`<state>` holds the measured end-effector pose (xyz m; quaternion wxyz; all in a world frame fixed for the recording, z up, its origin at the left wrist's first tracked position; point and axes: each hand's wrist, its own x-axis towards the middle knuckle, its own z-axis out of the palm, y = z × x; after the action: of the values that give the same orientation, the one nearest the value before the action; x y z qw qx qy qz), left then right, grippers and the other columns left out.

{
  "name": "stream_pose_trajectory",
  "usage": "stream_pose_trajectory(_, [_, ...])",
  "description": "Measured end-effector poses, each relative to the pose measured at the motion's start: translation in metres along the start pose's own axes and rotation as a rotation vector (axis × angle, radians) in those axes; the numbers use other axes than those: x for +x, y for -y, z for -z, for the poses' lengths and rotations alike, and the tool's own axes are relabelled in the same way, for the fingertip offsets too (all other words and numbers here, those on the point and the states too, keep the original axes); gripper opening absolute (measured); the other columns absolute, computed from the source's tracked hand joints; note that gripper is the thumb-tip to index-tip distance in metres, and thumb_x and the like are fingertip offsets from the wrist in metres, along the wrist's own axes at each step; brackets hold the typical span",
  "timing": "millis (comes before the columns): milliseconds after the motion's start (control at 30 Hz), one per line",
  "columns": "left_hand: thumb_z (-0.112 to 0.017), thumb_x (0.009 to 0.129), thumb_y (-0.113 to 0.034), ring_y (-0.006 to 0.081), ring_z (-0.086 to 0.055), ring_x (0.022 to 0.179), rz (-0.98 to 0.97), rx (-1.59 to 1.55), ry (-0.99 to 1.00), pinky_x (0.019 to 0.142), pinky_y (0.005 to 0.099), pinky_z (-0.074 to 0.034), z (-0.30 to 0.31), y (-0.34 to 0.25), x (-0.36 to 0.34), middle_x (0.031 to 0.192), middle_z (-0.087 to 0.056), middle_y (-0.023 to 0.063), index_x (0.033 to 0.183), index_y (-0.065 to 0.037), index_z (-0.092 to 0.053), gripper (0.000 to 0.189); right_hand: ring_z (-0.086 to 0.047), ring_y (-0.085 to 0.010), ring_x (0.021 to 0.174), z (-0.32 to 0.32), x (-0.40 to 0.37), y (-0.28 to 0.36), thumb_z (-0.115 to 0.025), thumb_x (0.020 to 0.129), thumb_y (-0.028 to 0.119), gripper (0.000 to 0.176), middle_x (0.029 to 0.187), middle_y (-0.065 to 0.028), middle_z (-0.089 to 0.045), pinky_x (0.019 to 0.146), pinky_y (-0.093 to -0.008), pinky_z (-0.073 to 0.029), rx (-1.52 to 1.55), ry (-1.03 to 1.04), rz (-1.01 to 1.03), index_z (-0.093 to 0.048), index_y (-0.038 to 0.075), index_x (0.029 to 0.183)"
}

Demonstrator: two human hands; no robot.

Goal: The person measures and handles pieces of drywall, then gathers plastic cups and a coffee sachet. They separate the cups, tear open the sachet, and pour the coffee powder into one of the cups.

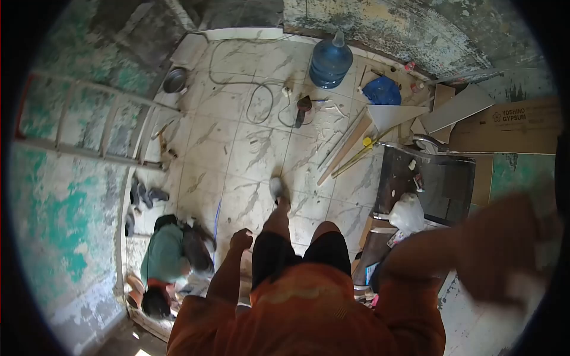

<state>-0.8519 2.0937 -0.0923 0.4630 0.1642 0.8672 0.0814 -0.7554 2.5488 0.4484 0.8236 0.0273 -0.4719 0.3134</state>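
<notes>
My left hand (241, 239) hangs beside my left thigh, above the tiled floor. Its fingers look curled in, and I see nothing in them. A thin blue line (217, 221) runs along the floor to the left of this hand. My right hand (502, 252) is raised at the far right, close to the camera and smeared by motion. Whether it holds anything does not show. Behind and below my right arm stands a dark chair (389, 178) with a white plastic bag (407, 213) and small items on it.
A person in a green shirt (164, 252) crouches at lower left. A ladder (98, 151) leans on the left wall. Ahead lie a blue water jug (331, 64), a corded tool (303, 111), a blue bag (382, 91), board strips (350, 146) and a gypsum board box (510, 126).
</notes>
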Motion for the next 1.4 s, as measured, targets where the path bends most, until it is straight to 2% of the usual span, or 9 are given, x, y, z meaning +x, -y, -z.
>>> stream_pose_trajectory(100, [-0.058, 0.084, -0.016, 0.0328, -0.067, 0.092, -0.156, -0.261, -0.192, 0.081, 0.0433, -0.053, 0.025, -0.052, 0.053, 0.093, -0.070, 0.0147, 0.105, -0.013, -0.065, 0.022, -0.056, -0.0195, 0.110, 0.093, -0.136, -0.197, -0.052, 0.098, 0.019, 0.027, 0.122, -0.0082, -0.058, 0.088, -0.0342, -0.048, -0.665, 0.689, -0.232, -0.059, 0.006, 0.120])
stream_pose_trajectory(167, [-0.065, 0.084, -0.019, 0.0345, -0.062, 0.098, -0.216, -0.084, -0.235, 0.084, 0.0463, -0.051, -0.006, -0.064, 0.074, 0.102, -0.065, 0.0136, 0.112, -0.013, -0.063, 0.029, -0.057, -0.0294, 0.106, 0.125, -0.263, -0.273, -0.072, 0.080, 0.005, 0.044, 0.111, -0.0129, -0.058, 0.095, -0.0377, -0.043, -0.923, 0.719, -0.654, -0.059, 0.008, 0.121])
stream_pose_trajectory(233, [-0.068, 0.082, -0.033, 0.0356, -0.058, 0.113, -0.130, -0.083, -0.167, 0.096, 0.0468, -0.048, -0.054, -0.065, 0.081, 0.115, -0.063, 0.0144, 0.124, -0.015, -0.060, 0.046, -0.057, -0.0337, 0.105, 0.193, -0.383, -0.331, -0.071, 0.081, 0.012, 0.067, 0.115, -0.0184, -0.054, 0.091, -0.0427, -0.047, -1.059, 1.054, -0.777, -0.044, 0.010, 0.142])
stream_pose_trajectory(267, [-0.068, 0.082, -0.044, 0.0372, -0.047, 0.129, 0.215, 0.027, 0.373, 0.103, 0.0518, -0.043, 0.006, -0.138, 0.079, 0.131, -0.054, 0.0164, 0.131, -0.014, -0.056, 0.059, -0.058, -0.0360, 0.107, 0.211, -0.427, -0.351, -0.068, 0.081, 0.015, 0.069, 0.117, -0.0203, -0.056, 0.093, -0.0444, -0.047, -1.127, 1.160, -1.010, -0.041, 0.009, 0.144])
stream_pose_trajectory(367, [-0.065, 0.083, -0.048, 0.0397, -0.034, 0.138, 0.119, 0.206, 0.008, 0.104, 0.0610, -0.038, -0.033, -0.133, 0.108, 0.143, -0.043, 0.0179, 0.137, -0.012, -0.049, 0.067, -0.059, -0.0400, 0.112, 0.237, -0.515, -0.415, -0.062, 0.081, 0.020, 0.072, 0.122, -0.0237, -0.059, 0.097, -0.0468, -0.047, -1.211, 1.320, -1.411, -0.036, 0.010, 0.147])
stream_pose_trajectory(500, [-0.064, 0.084, -0.048, 0.0422, -0.027, 0.142, 0.235, 0.246, 0.133, 0.104, 0.0671, -0.033, -0.031, -0.160, 0.133, 0.148, -0.036, 0.0188, 0.141, -0.013, -0.045, 0.070, -0.059, -0.0417, 0.116, 0.270, -0.602, -0.498, -0.056, 0.082, 0.024, 0.073, 0.128, -0.0266, -0.059, 0.100, -0.0480, -0.047, -1.310, 1.374, -1.754, -0.033, 0.013, 0.150])
stream_pose_trajectory(833, [-0.068, 0.079, -0.041, 0.0418, -0.028, 0.142, 0.302, 0.153, 0.078, 0.106, 0.0651, -0.030, -0.025, -0.183, 0.149, 0.147, -0.039, 0.0204, 0.145, -0.015, -0.042, 0.075, -0.067, -0.0373, 0.101, 0.290, -0.653, -0.502, -0.060, 0.082, 0.022, 0.061, 0.115, -0.0188, -0.063, 0.080, -0.0503, -0.054, -1.445, 1.434, -1.395, -0.041, 0.017, 0.140])
stream_pose_trajectory(1033, [-0.067, 0.080, -0.038, 0.0414, -0.027, 0.142, 0.296, 0.142, 0.125, 0.108, 0.0641, -0.028, -0.021, -0.182, 0.157, 0.149, -0.037, 0.0207, 0.144, -0.014, -0.044, 0.072, -0.065, -0.0371, 0.087, 0.297, -0.661, -0.441, -0.064, 0.078, 0.019, 0.081, 0.106, -0.0210, -0.057, 0.071, -0.0484, -0.054, -1.429, 1.584, -1.081, -0.027, 0.016, 0.151])
stream_pose_trajectory(1400, [-0.066, 0.080, -0.036, 0.0387, -0.026, 0.144, 0.239, 0.116, 0.107, 0.108, 0.0651, -0.027, -0.032, -0.169, 0.154, 0.147, -0.040, 0.0200, 0.141, -0.014, -0.048, 0.067, -0.059, -0.0363, 0.108, 0.298, -0.679, -0.426, -0.062, 0.081, 0.015, 0.078, 0.133, -0.0208, -0.046, 0.081, -0.0477, -0.051, -1.416, 1.446, -1.198, -0.028, 0.018, 0.151])
